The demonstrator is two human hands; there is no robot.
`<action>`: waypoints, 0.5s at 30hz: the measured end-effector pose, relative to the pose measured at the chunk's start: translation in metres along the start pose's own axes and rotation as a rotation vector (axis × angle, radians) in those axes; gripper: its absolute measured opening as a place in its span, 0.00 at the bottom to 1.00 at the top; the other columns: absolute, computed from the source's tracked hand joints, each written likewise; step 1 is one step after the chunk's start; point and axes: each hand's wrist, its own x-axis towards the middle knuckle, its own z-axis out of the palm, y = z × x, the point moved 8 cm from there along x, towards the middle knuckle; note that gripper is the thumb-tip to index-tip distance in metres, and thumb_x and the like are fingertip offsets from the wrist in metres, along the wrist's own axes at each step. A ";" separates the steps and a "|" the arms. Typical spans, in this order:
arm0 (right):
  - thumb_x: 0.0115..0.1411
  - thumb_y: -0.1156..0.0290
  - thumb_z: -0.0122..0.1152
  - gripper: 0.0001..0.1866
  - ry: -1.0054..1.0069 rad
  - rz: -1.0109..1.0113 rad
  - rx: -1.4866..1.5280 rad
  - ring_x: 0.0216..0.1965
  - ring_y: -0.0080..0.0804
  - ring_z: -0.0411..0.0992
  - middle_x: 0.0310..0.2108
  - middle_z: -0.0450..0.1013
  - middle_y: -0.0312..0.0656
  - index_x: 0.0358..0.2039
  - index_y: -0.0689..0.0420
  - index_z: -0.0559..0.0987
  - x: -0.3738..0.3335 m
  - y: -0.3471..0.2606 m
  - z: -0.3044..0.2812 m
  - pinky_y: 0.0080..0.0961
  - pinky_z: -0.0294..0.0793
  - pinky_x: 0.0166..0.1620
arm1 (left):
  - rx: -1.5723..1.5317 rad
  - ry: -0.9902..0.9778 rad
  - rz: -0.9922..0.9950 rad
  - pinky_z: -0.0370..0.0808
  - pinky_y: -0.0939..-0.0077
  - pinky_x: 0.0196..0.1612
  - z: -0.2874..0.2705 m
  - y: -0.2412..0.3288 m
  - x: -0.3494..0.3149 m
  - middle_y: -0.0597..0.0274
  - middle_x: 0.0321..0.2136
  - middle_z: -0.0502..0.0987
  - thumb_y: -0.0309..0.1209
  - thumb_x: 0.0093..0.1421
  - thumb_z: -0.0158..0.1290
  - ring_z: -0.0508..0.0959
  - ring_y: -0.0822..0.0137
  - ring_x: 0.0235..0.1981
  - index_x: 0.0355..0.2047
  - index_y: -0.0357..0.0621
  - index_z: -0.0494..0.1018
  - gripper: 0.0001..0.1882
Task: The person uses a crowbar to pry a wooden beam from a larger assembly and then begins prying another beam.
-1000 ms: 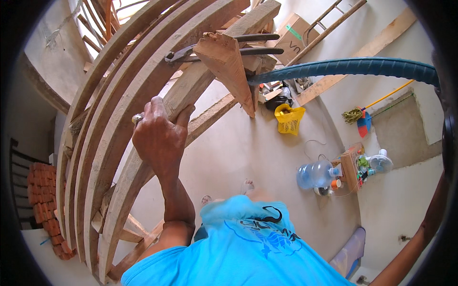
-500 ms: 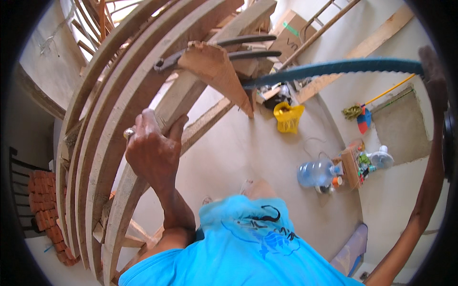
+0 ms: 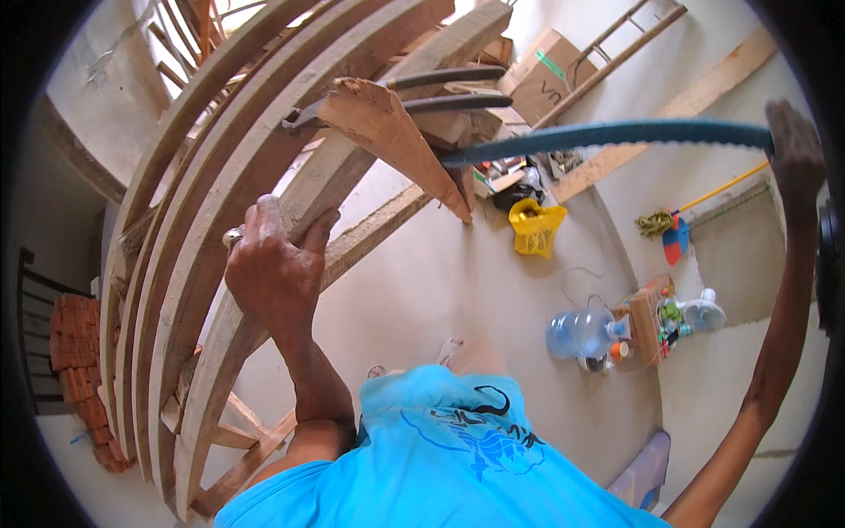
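Left hand clamps tight on the curved pale wooden rail frame at the left. Right hand, far right, grips the long blue saw blade, its tip at the jagged brown plank offcut. Sawing looks underway; the next stroke wants a steady brace.

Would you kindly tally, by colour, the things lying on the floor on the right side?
Yellow: 1, the basket
Clear blue: 1, the big water bottle
Brown: 1, the cardboard box
Red and blue: 1, the dustpan
Total: 4
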 end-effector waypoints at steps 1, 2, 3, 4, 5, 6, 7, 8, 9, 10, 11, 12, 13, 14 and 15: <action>0.59 0.60 0.62 0.18 -0.052 -0.006 0.137 0.43 0.39 0.70 0.42 0.70 0.42 0.45 0.55 0.71 -0.041 0.011 0.017 0.35 0.69 0.46 | 0.004 0.015 0.000 0.78 0.57 0.35 -0.002 0.000 -0.004 0.56 0.35 0.80 0.56 0.48 0.64 0.81 0.52 0.34 0.40 0.43 0.75 0.31; 0.57 0.65 0.64 0.22 -0.093 -0.009 0.198 0.49 0.43 0.71 0.48 0.72 0.46 0.51 0.57 0.72 -0.072 0.020 0.025 0.37 0.70 0.52 | -0.005 0.020 0.020 0.78 0.57 0.35 -0.002 0.005 -0.005 0.56 0.35 0.80 0.55 0.48 0.65 0.81 0.52 0.34 0.40 0.43 0.75 0.30; 0.56 0.69 0.66 0.28 -0.122 -0.006 0.266 0.56 0.47 0.72 0.54 0.74 0.51 0.58 0.59 0.74 -0.099 0.026 0.035 0.38 0.72 0.58 | -0.009 0.023 0.034 0.78 0.58 0.36 -0.002 0.006 -0.004 0.56 0.35 0.80 0.55 0.48 0.65 0.81 0.52 0.33 0.40 0.43 0.75 0.30; 0.56 0.71 0.66 0.27 -0.117 -0.013 0.267 0.56 0.47 0.72 0.53 0.74 0.50 0.58 0.59 0.74 -0.112 0.029 0.040 0.36 0.73 0.57 | -0.023 0.002 0.026 0.78 0.58 0.36 -0.001 0.007 -0.003 0.56 0.35 0.80 0.54 0.48 0.65 0.81 0.52 0.33 0.40 0.43 0.75 0.30; 0.56 0.72 0.65 0.27 -0.138 -0.010 0.260 0.55 0.46 0.73 0.52 0.74 0.49 0.57 0.59 0.74 -0.117 0.026 0.036 0.35 0.74 0.56 | -0.034 -0.016 0.013 0.78 0.58 0.36 0.000 0.008 -0.003 0.56 0.35 0.81 0.54 0.48 0.65 0.81 0.51 0.33 0.40 0.43 0.75 0.30; 0.56 0.74 0.65 0.26 -0.156 -0.004 0.256 0.54 0.45 0.73 0.52 0.75 0.48 0.57 0.58 0.75 -0.124 0.022 0.033 0.34 0.74 0.55 | -0.037 -0.026 -0.006 0.78 0.58 0.36 -0.002 0.009 -0.004 0.56 0.35 0.81 0.54 0.47 0.66 0.81 0.51 0.33 0.40 0.43 0.76 0.30; 0.55 0.75 0.65 0.26 -0.201 0.005 0.237 0.53 0.43 0.74 0.51 0.75 0.46 0.56 0.57 0.75 -0.124 0.013 0.007 0.32 0.75 0.54 | -0.033 -0.023 -0.007 0.78 0.58 0.36 -0.001 0.005 -0.004 0.56 0.35 0.81 0.53 0.47 0.66 0.81 0.51 0.34 0.40 0.43 0.76 0.30; 0.55 0.75 0.65 0.25 -0.224 0.012 0.183 0.52 0.41 0.75 0.49 0.76 0.44 0.56 0.56 0.76 -0.124 0.010 -0.020 0.31 0.75 0.53 | -0.041 -0.021 -0.004 0.78 0.58 0.37 0.002 0.004 -0.004 0.56 0.35 0.81 0.53 0.47 0.66 0.81 0.51 0.34 0.40 0.43 0.76 0.30; 0.55 0.75 0.65 0.25 -0.241 0.032 0.140 0.50 0.38 0.75 0.48 0.76 0.41 0.55 0.55 0.76 -0.129 0.004 -0.042 0.29 0.76 0.51 | -0.036 -0.010 0.005 0.78 0.58 0.37 0.001 0.008 -0.004 0.56 0.36 0.81 0.53 0.47 0.66 0.81 0.51 0.34 0.40 0.43 0.76 0.30; 0.55 0.75 0.64 0.24 -0.240 0.050 0.070 0.48 0.35 0.76 0.46 0.77 0.39 0.54 0.55 0.77 -0.133 -0.003 -0.066 0.27 0.76 0.49 | -0.037 0.011 0.022 0.78 0.58 0.36 0.000 0.011 -0.003 0.55 0.35 0.81 0.52 0.47 0.67 0.81 0.51 0.33 0.39 0.42 0.76 0.29; 0.55 0.74 0.64 0.23 -0.260 0.055 0.025 0.46 0.33 0.76 0.43 0.76 0.36 0.54 0.54 0.77 -0.131 -0.010 -0.092 0.26 0.76 0.47 | -0.046 0.023 0.042 0.79 0.58 0.36 0.001 0.014 -0.002 0.54 0.35 0.81 0.52 0.47 0.67 0.81 0.51 0.33 0.38 0.41 0.76 0.28; 0.55 0.73 0.64 0.22 -0.260 0.087 0.007 0.43 0.30 0.77 0.41 0.76 0.34 0.53 0.53 0.78 -0.134 -0.025 -0.109 0.25 0.77 0.45 | -0.018 0.049 0.059 0.79 0.58 0.35 -0.005 0.018 -0.004 0.54 0.34 0.80 0.51 0.48 0.67 0.82 0.51 0.32 0.37 0.40 0.76 0.27; 0.56 0.72 0.63 0.21 -0.299 0.068 -0.028 0.40 0.28 0.76 0.37 0.75 0.33 0.52 0.53 0.78 -0.120 -0.028 -0.140 0.25 0.76 0.42 | -0.052 0.027 0.061 0.79 0.58 0.36 0.003 0.020 -0.004 0.54 0.35 0.81 0.51 0.48 0.67 0.82 0.51 0.33 0.37 0.40 0.76 0.28; 0.55 0.72 0.63 0.21 -0.287 0.136 0.037 0.37 0.27 0.75 0.35 0.73 0.32 0.51 0.52 0.78 -0.119 -0.048 -0.139 0.25 0.75 0.39 | 0.016 0.064 0.043 0.79 0.59 0.36 -0.012 0.013 -0.005 0.53 0.35 0.81 0.51 0.48 0.67 0.82 0.51 0.33 0.38 0.40 0.76 0.28; 0.55 0.71 0.62 0.20 -0.316 0.151 0.050 0.34 0.27 0.75 0.32 0.72 0.32 0.50 0.52 0.79 -0.113 -0.054 -0.154 0.24 0.75 0.37 | 0.009 0.061 0.040 0.79 0.59 0.37 -0.010 0.011 -0.005 0.53 0.35 0.81 0.51 0.48 0.67 0.82 0.52 0.33 0.38 0.40 0.76 0.28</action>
